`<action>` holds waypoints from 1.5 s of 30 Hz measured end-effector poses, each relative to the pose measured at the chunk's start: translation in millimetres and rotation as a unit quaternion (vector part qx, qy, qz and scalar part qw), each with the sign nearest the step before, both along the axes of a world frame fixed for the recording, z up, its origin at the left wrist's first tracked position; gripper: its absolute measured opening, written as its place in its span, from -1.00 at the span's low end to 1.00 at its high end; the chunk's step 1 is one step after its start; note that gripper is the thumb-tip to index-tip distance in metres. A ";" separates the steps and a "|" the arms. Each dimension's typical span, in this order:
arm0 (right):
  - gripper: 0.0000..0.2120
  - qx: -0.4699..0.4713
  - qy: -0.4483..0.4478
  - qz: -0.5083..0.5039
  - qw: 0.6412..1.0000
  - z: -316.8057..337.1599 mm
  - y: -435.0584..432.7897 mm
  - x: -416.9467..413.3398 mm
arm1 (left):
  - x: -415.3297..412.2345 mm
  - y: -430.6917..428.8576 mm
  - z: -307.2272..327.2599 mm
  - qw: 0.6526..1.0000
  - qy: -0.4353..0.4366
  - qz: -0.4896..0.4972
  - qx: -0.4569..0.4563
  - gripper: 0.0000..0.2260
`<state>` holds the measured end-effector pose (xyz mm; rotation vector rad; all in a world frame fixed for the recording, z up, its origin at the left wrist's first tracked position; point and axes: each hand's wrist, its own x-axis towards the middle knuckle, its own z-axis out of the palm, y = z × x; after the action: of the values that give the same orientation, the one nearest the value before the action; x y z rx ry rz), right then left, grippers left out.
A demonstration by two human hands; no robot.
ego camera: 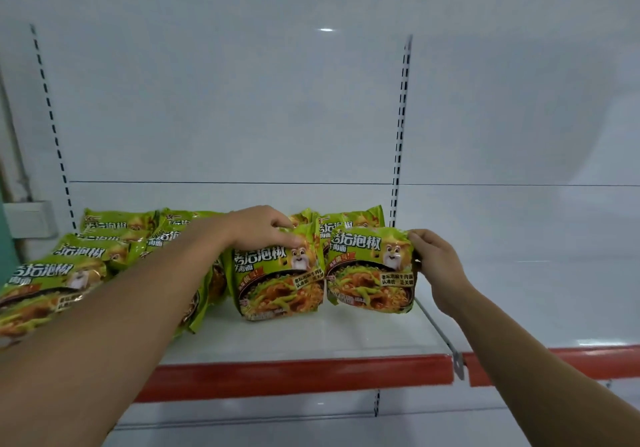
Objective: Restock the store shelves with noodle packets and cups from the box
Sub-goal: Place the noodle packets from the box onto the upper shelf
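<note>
A white back panel (225, 117) takes up most of the view and is divided by a slotted upright (401, 117). Below it a white shelf (311, 335) is seen, edged by a red front strip (294, 377) and carried at its right end by a metal bracket (446, 339). The left part of the shelf is covered by rows of green noodle packets (45, 280), leaned back one upon another. Two more packets are stood upright to the right of these rows: the middle packet (280, 280) and, just beside it with side edges touching, the right packet (370, 270), near the shelf's right end. Further green packets are partly hidden behind both. The middle packet is gripped at its top edge by the left hand (263, 228), the fingers curled over the edge and the thumb pressed on the front face. The right packet is pinched at its upper right corner by the right hand (436, 259), thumb and fingertips closed on the seam, so that the packet lies wholly to the left of the fingers. Whether its lower edge is rested on the shelf cannot be told.
</note>
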<state>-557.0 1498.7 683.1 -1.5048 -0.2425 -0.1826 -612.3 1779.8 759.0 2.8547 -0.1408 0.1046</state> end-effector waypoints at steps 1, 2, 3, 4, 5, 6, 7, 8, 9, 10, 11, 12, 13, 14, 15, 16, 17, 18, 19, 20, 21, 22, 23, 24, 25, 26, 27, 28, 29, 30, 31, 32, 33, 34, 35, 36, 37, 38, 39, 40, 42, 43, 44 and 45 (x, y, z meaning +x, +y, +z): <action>-0.78 -0.009 0.004 -0.004 1.000 -1.4 5.2 4.0 | 4.1 1.9 -1.9 1.000 0.004 0.000 0.015 -0.40; -0.78 -0.018 0.010 -0.013 1.000 -2.7 9.9 7.3 | 7.6 2.8 -3.5 1.000 0.004 -0.001 0.029 -0.40; -0.78 -0.024 0.016 -0.025 0.999 -3.9 14.5 10.0 | 10.7 3.4 -5.0 0.999 -0.002 -0.005 0.042 -0.40; -0.78 -0.027 0.023 -0.038 0.999 -5.6 18.6 12.9 | 14.5 4.0 -6.4 0.998 -0.012 -0.010 0.054 -0.40; -0.78 -0.028 0.031 -0.049 0.998 -6.7 22.4 15.2 | 17.9 3.9 -7.6 0.997 -0.024 -0.016 0.068 -0.40; -0.76 -0.025 0.040 -0.058 0.997 -7.4 25.5 17.2 | 21.7 3.7 -8.9 0.996 -0.037 -0.020 0.084 -0.39; -0.73 -0.022 0.050 -0.063 0.996 -7.6 27.9 18.0 | 25.3 3.3 -11.0 0.993 -0.048 -0.022 0.102 -0.36; -0.70 -0.023 0.060 -0.061 0.996 -8.5 29.0 20.1 | 28.3 2.6 -13.1 0.991 -0.054 -0.021 0.123 -0.30; -0.68 -0.024 0.073 -0.050 0.996 -8.3 29.7 20.1 | 31.4 2.3 -15.3 0.988 -0.055 -0.020 0.145 -0.23; -0.68 -0.029 0.083 -0.034 0.996 -9.1 29.8 20.8 | 34.5 2.8 -17.5 0.985 -0.053 -0.021 0.166 -0.17; -0.68 -0.044 0.089 -0.017 0.995 -11.0 28.9 21.7 | 37.6 3.7 -19.6 0.982 -0.051 -0.023 0.183 -0.13; -0.60 -0.067 0.091 -0.004 0.994 -13.9 27.0 24.8 | 40.5 4.9 -21.5 0.979 -0.055 -0.024 0.196 -0.11; -0.43 -0.084 0.091 0.008 0.992 -17.0 25.6 28.3 | 43.2 6.2 -22.7 0.976 -0.067 -0.026 0.206 -0.10; -0.28 -0.092 0.089 0.016 0.992 -20.0 24.3 33.2 | 46.2 7.5 -23.6 0.973 -0.084 -0.029 0.215 -0.10; -0.19 -0.097 0.084 0.018 0.992 -21.1 24.3 36.0 | 48.5 7.8 -24.3 0.970 -0.100 -0.034 0.221 -0.09; -0.17 -0.100 0.076 0.016 0.992 -21.2 25.0 38.0 | 51.4 8.1 -25.3 0.967 -0.114 -0.039 0.224 -0.09; -0.17 -0.101 0.063 0.012 0.993 -19.9 25.8 40.8 | 54.8 8.4 -26.9 0.965 -0.129 -0.043 0.226 -0.09; -0.19 -0.106 0.045 0.009 0.993 -18.2 26.7 44.3 | 58.0 8.9 -28.7 0.962 -0.142 -0.047 0.226 -0.09; -0.20 -0.116 0.025 0.008 0.993 -15.8 28.4 46.9 | 61.7 9.9 -30.8 0.961 -0.155 -0.048 0.226 -0.10; -0.20 -0.128 0.007 0.007 0.992 -13.9 30.3 49.0 | 65.1 11.1 -33.4 0.959 -0.166 -0.048 0.225 -0.11; -0.19 -0.142 -0.007 0.002 0.990 -13.1 32.6 52.0 | 68.7 12.9 -36.6 0.958 -0.176 -0.046 0.223 -0.11; -0.18 -0.154 -0.018 -0.005 0.988 -13.1 35.7 55.3 | 72.1 15.8 -39.7 0.958 -0.184 -0.043 0.216 -0.12; -0.18 -0.167 -0.028 -0.017 0.985 -13.7 38.3 58.3 | 74.8 18.2 -42.9 0.960 -0.188 -0.041 0.204 -0.12; -0.18 -0.178 -0.035 -0.033 0.983 -14.3 40.8 61.0 | 76.9 20.3 -46.3 0.963 -0.191 -0.039 0.189 -0.13; -0.20 -0.188 -0.041 -0.051 0.980 -15.1 42.5 63.4 | 78.8 22.1 -49.5 0.964 -0.196 -0.040 0.175 -0.15; -0.22 -0.193 -0.043 -0.067 0.978 -16.5 44.0 66.1 | 80.5 23.4 -52.5 0.964 -0.202 -0.042 0.166 -0.17; -0.24 -0.195 -0.043 -0.078 0.977 -18.4 44.8 68.9 | 81.4 23.8 -55.4 0.964 -0.208 -0.044 0.161 -0.20; -0.26 -0.193 -0.039 -0.084 0.977 -20.1 45.6 71.2 | 82.1 23.8 -58.4 0.963 -0.213 -0.043 0.159 -0.23; -0.28 -0.192 -0.035 -0.088 0.977 -21.6 46.5 72.5 | 83.0 23.9 -61.2 0.962 -0.219 -0.042 0.157 -0.26; -0.29 -0.197 -0.034 -0.095 0.975 -22.3 47.7 73.5 | 83.9 23.9 -63.7 0.961 -0.227 -0.042 0.156 -0.29; -0.31 -0.210 -0.036 -0.102 0.972 -22.5 49.0 73.5 | 84.0 23.7 -66.0 0.958 -0.235 -0.044 0.157 -0.30; -0.31 -0.222 -0.038 -0.110 0.968 -22.3 50.3 73.9 | 83.7 23.6 -68.3 0.956 -0.243 -0.045 0.160 -0.32; -0.31 -0.229 -0.038 -0.116 0.966 -22.1 51.3 74.4 | 82.7 23.0 -70.1 0.954 -0.250 -0.047 0.161 -0.33; -0.31 -0.229 -0.036 -0.120 0.965 -21.6 52.1 74.1 | 81.0 21.6 -71.5 0.953 -0.255 -0.048 0.158 -0.35; -0.32 -0.227 -0.031 -0.122 0.966 -21.1 52.2 72.7 | 78.9 19.6 -72.5 0.953 -0.257 -0.048 0.152 -0.37; -0.33 -0.227 -0.028 -0.124 0.966 -20.7 51.6 71.4 | 76.1 17.0 -73.0 0.954 -0.258 -0.048 0.147 -0.38; -0.35 -0.228 -0.023 -0.125 0.965 -20.7 50.2 69.7 | 73.3 13.9 -73.4 0.954 -0.260 -0.045 0.142 -0.40; -0.36 -0.229 -0.018 -0.127 0.965 -21.4 48.0 68.3 | 70.5 10.5 -74.2 0.954 -0.264 -0.042 0.133 -0.42; -0.37 -0.230 -0.014 -0.128 0.965 -22.2 45.4 66.9 | 67.9 7.1 -74.7 0.954 -0.270 -0.040 0.121 -0.45; -0.37 -0.230 -0.010 -0.131 0.964 -22.7 43.0 65.0 | 65.1 3.2 -75.1 0.955 -0.275 -0.038 0.109 -0.47; -0.40 -0.229 -0.002 -0.138 0.964 -23.5 37.6 60.4 | 58.4 -5.2 -75.2 0.955 -0.280 -0.033 0.090 -0.52; -0.43 -0.229 0.001 -0.140 0.963 -23.6 34.8 57.6 | 54.4 -9.9 -75.0 0.956 -0.280 -0.030 0.077 -0.55; -0.47 -0.233 0.001 -0.142 0.962 -22.7 31.6 54.7 | 49.9 -14.6 -74.6 0.958 -0.279 -0.027 0.056 -0.59; -0.52 -0.242 -0.002 -0.144 0.959 -21.1 28.2 50.8 | 44.3 -19.7 -74.0 0.961 -0.275 -0.022 0.023 -0.65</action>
<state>-506.2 1526.9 662.0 -2.0273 -0.0690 -0.3801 -568.0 1760.1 685.1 2.7837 -0.3189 0.8954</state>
